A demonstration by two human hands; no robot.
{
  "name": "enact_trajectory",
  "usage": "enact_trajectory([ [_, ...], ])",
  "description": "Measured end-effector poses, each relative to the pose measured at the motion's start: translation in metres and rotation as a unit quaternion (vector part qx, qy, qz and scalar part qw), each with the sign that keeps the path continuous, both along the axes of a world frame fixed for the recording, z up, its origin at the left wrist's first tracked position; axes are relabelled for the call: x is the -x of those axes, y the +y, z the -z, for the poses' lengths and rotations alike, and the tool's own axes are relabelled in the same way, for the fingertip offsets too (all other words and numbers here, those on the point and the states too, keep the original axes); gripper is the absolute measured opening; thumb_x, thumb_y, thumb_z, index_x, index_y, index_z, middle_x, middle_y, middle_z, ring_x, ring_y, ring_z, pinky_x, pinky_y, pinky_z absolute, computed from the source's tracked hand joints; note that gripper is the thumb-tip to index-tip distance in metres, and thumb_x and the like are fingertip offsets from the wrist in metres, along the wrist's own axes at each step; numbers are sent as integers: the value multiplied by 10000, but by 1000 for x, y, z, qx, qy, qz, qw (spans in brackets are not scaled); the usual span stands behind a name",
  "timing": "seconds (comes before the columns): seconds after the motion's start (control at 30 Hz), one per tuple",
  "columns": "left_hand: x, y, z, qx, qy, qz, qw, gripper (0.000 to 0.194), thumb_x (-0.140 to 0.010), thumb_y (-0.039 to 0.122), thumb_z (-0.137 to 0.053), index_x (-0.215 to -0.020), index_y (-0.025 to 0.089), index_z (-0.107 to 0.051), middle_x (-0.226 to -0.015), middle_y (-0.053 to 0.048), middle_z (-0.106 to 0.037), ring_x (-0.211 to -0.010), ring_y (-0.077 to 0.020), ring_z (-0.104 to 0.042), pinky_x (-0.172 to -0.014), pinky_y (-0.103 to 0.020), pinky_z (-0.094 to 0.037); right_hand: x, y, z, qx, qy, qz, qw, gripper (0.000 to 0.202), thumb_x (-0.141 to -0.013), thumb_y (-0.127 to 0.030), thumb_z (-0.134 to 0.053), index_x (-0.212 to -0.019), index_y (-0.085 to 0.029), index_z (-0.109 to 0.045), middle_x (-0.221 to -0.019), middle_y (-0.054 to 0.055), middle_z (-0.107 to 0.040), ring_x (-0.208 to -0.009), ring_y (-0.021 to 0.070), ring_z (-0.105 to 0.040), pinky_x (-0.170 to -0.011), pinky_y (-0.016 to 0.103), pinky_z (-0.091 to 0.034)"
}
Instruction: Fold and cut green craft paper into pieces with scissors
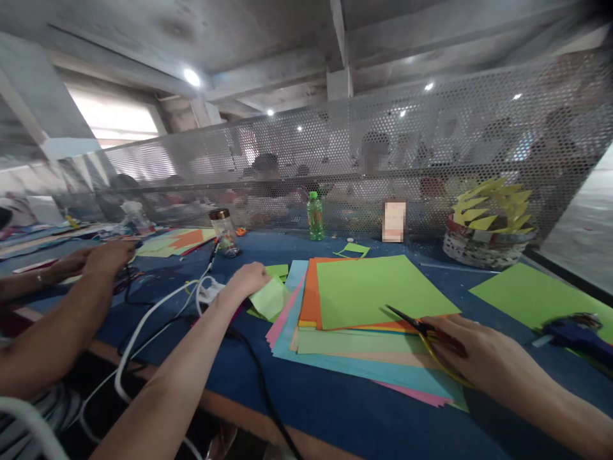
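My left hand (249, 280) pinches a small light green piece of paper (271, 300) just left of the paper stack. Darker green paper scraps (278, 272) lie beneath and behind that piece. In my right hand (472, 352) is a pair of scissors (407, 317), its dark blades pointing left over the top green sheet (378, 287). A yellow handle loop hangs below my fingers. The stack of coloured paper (354, 364) under the scissors fans out in orange, pale green, blue and pink.
A blue glue gun (575, 335) lies at the right by another green sheet (527, 287). Behind stand a basket (483, 249) of yellow paper points, a green bottle (315, 218) and a lidded tumbler (224, 233). White cables (138, 326) and a co-worker's arms (81, 306) are left.
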State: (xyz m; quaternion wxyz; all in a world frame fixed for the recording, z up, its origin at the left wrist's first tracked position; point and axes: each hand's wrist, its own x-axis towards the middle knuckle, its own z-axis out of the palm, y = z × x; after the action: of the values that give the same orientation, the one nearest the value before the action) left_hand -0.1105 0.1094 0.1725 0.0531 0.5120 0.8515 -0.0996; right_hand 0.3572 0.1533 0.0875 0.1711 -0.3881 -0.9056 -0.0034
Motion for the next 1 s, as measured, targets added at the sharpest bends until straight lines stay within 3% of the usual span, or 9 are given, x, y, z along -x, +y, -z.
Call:
enact_trajectory([
  [0.17,17,10,-1,19,67,-68,995,367,-911,342,-617,-1232,172,-566,-1235,-100,-588,-1053,-239,-614,-862,-428,-531,1,-1,-1,-2,-1,1,1000,344,-937,-322,-461,-1253,-318,-599,-1173,30,-707,-879,220,-728,-668,288,-581],
  [0.43,22,27,12,89,51,-92,990,358,-910,339,-620,-1232,191,-567,-1238,-89,-587,-1059,-236,-612,-860,-422,-532,-1,-1,2,-15,1,-6,1000,356,-936,-309,-465,-1268,-323,-590,-1191,28,-702,-887,216,-728,-668,277,-579],
  [0.57,23,31,11,103,38,-102,989,362,-904,338,-628,-1228,187,-569,-1232,-90,-590,-1057,-237,-614,-854,-415,-533,-1,-2,4,-21,2,-3,1000,362,-927,-304,-471,-1271,-317,-585,-1186,34,-703,-908,227,-725,-677,286,-579],
  [0.67,24,28,-1,93,44,-111,988,362,-905,338,-627,-1228,185,-569,-1227,-89,-592,-1050,-235,-617,-849,-414,-535,0,-3,4,-28,0,-3,1000,364,-918,-278,-475,-1261,-317,-592,-1145,36,-718,-864,221,-730,-659,277,-570],
  [0.8,23,23,-30,38,80,-113,990,360,-910,339,-618,-1232,187,-566,-1234,-89,-590,-1054,-237,-614,-857,-427,-533,1,-4,2,-24,7,-6,1000,357,-906,-271,-494,-1243,-292,-609,-1114,58,-728,-840,230,-732,-644,277,-562],
  [1.0,1,39,-69,-76,97,-36,992,364,-919,344,-604,-1236,171,-561,-1237,-100,-589,-1045,-237,-614,-860,-443,-533,3,-7,-9,0,31,-3,1000,383,-870,-220,-501,-1224,-286,-634,-1114,67,-727,-858,237,-729,-691,297,-572],
])
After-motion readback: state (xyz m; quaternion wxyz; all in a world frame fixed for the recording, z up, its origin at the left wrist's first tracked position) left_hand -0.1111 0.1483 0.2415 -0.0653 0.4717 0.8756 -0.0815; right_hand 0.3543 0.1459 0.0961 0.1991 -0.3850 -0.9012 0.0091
